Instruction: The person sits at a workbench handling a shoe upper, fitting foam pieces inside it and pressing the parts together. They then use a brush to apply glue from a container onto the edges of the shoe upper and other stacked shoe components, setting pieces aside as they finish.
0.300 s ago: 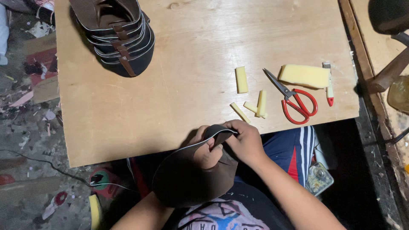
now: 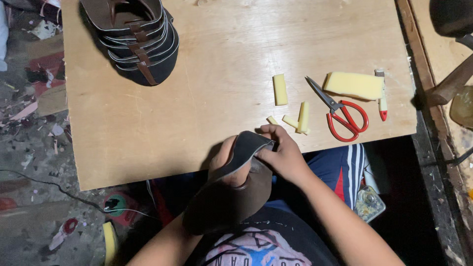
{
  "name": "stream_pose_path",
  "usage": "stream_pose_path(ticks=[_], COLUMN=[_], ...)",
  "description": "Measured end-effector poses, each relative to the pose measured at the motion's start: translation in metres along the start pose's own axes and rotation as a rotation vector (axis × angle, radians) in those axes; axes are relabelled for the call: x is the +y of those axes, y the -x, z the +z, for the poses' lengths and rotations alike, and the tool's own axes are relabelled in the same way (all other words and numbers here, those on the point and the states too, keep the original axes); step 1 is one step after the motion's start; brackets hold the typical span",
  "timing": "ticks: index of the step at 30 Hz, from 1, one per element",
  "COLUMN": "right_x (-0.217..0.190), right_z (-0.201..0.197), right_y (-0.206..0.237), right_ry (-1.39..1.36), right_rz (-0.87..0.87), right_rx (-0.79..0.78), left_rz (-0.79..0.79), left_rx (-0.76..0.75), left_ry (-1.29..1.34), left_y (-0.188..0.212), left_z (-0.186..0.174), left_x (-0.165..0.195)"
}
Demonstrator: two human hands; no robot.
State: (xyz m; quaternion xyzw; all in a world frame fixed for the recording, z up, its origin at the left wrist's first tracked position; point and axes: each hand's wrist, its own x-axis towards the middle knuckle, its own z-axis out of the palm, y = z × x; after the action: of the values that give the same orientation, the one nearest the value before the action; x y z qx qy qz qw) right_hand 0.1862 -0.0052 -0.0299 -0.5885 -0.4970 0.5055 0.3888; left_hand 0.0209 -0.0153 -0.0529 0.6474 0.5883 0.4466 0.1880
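The left hand [image 2: 227, 165] cups a dark, matte shoe upper [image 2: 224, 202] from beneath, fingers curled into its hollow. The right hand [image 2: 282, 153] pinches the upper's pale-edged rim at the toe end. The piece is held over the lap, just at the near edge of the pale plywood table [image 2: 207, 98]. Close beyond lie small yellow foam strips [image 2: 301, 117], red-handled scissors [image 2: 345, 116] and a thicker yellow foam block [image 2: 354, 84]. At the far left corner sits a stack of dark shoe uppers with brown straps [image 2: 138, 42].

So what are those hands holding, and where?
A dark brown suede shoe upper: left hand grips its upper edge from beneath, right hand pinches its tip.
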Motion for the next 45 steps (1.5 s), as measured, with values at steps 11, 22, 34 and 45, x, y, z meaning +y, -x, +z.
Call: stream_pose_path(ticks=[11, 22, 34, 45], right_x=[-0.013, -0.038, -0.027, -0.020], right_z=[0.009, -0.028, -0.025, 0.038], right_y=[0.005, -0.071, -0.060, -0.034], right_ry=[0.282, 0.695, -0.126, 0.517], right_rz=[-0.099, -0.357, 0.125, -0.250], right_rx=[-0.011, 0.437, 0.078, 0.180], left_rz=[-0.312, -0.677, -0.532, -0.504], left_rx=[-0.395, -0.468, -0.411, -0.511], left_ry=[0.533, 0.804, 0.752, 0.824], left_y=[-0.004, -0.039, -0.065, -0.070], left_z=[-0.031, -0.015, -0.013, 0.007], left_x=[-0.006, -0.036, -0.023, -0.036])
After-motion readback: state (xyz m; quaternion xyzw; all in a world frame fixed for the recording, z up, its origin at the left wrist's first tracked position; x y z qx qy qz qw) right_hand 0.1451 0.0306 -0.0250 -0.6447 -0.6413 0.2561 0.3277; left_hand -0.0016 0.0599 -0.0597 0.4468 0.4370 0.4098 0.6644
